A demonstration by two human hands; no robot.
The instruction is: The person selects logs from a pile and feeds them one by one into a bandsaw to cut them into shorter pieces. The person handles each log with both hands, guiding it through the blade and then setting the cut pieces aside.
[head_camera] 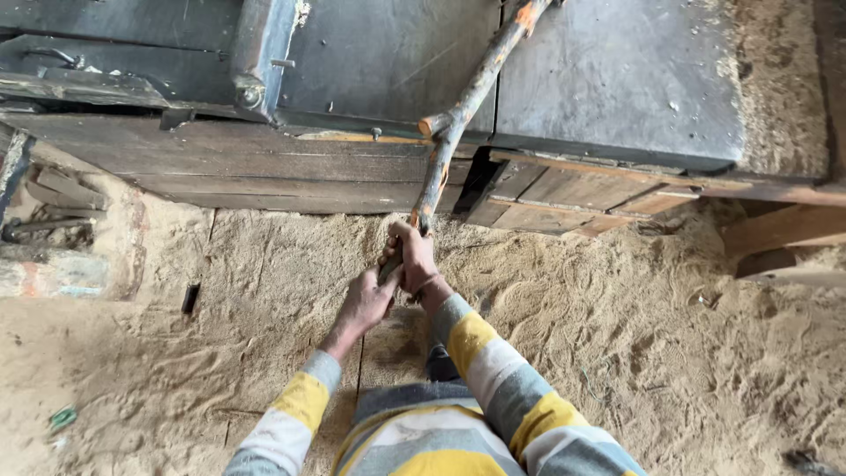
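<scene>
A long rough tree branch (458,115) with a short side stub runs from the top of the view down across a dark metal machine bed (388,62) to my hands. My right hand (412,256) is closed around the branch's lower end. Just below it, my left hand (368,301) grips the same end. Both arms wear striped yellow, grey and white sleeves. The branch's far tip leaves the frame at the top.
The machine rests on a worn wooden frame (264,163) of planks. Thick sawdust (617,326) covers the floor around me. Wooden offcuts (784,229) lie at the right, and scrap pieces and rubble (53,203) at the left.
</scene>
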